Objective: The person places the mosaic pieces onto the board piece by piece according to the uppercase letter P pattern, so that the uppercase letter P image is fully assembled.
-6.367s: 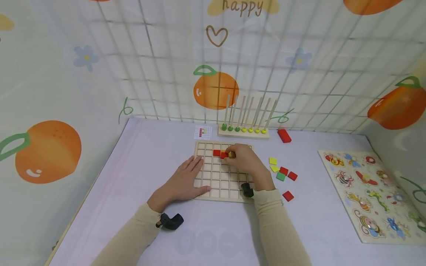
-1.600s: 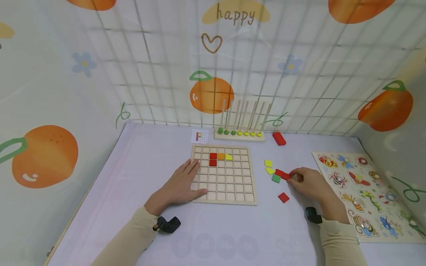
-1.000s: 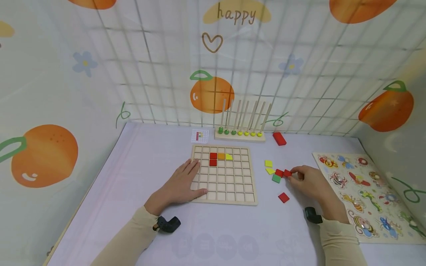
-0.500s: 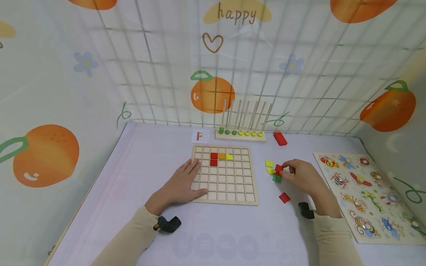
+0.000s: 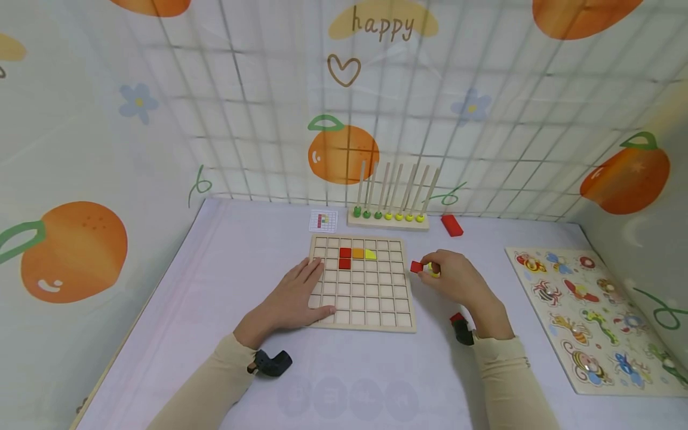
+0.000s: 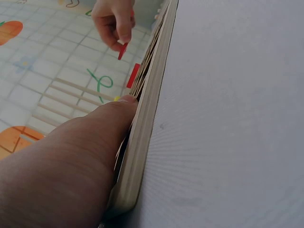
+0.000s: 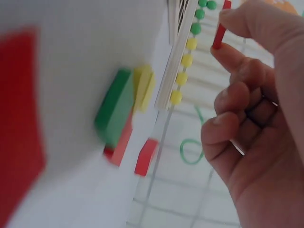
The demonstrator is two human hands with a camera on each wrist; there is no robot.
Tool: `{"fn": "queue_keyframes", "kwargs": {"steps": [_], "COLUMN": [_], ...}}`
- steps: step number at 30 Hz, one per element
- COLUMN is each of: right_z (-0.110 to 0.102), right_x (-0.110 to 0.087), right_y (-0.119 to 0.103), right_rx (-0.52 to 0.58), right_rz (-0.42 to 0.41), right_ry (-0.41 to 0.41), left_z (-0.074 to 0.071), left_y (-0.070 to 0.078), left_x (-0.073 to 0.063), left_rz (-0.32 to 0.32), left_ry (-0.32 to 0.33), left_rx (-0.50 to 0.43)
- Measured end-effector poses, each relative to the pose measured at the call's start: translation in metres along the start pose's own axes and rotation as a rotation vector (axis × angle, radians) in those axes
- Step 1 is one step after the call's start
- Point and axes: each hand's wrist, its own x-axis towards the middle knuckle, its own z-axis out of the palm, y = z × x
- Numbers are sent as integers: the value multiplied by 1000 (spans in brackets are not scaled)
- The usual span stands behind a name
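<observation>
My left hand (image 5: 290, 295) rests on the left edge of a wooden grid board (image 5: 373, 301), its fingers extended. Pinched between thumb and index finger of my right hand (image 5: 457, 278) is a small red square tile (image 5: 416, 267), raised just off the board's right edge. In the board sit two red tiles (image 5: 345, 263), an orange tile (image 5: 358, 253) and a yellow tile with a rounded corner (image 5: 371, 255). Loose tiles lie beneath the right hand, mostly hidden in the head view. The right wrist view shows a green tile (image 7: 114, 109) and a yellow one (image 7: 143, 85) among them.
Behind the board stand a patterned card (image 5: 323, 221) and a peg rack (image 5: 388, 221) with green and yellow beads. A red block (image 5: 452, 226) lies beside the rack. An insect puzzle board (image 5: 586, 358) is at the right. Another red tile (image 5: 456, 317) lies near my right wrist.
My right hand has picked the red tile from the loose pile and carried it left toward the board. Earlier it left the board for that pile. The left hand stays put.
</observation>
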Motion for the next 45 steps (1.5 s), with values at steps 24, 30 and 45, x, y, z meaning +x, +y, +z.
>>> {"fn": "queue_keyframes", "kwargs": {"steps": [24, 30, 45], "right_z": [34, 43, 60], "right_x": [45, 49, 56], "right_y": [-91, -108, -113], "right_rx": [13, 2, -72], "right_rz": [-137, -109, -184], "right_ry": [-89, -121, -170], "left_z": [-2, -1, 1], "left_y": [1, 0, -1], "left_x": [0, -1, 1], "left_rz": [-15, -9, -12], "left_ry": [-12, -11, -16], "left_rx": [11, 11, 25]}}
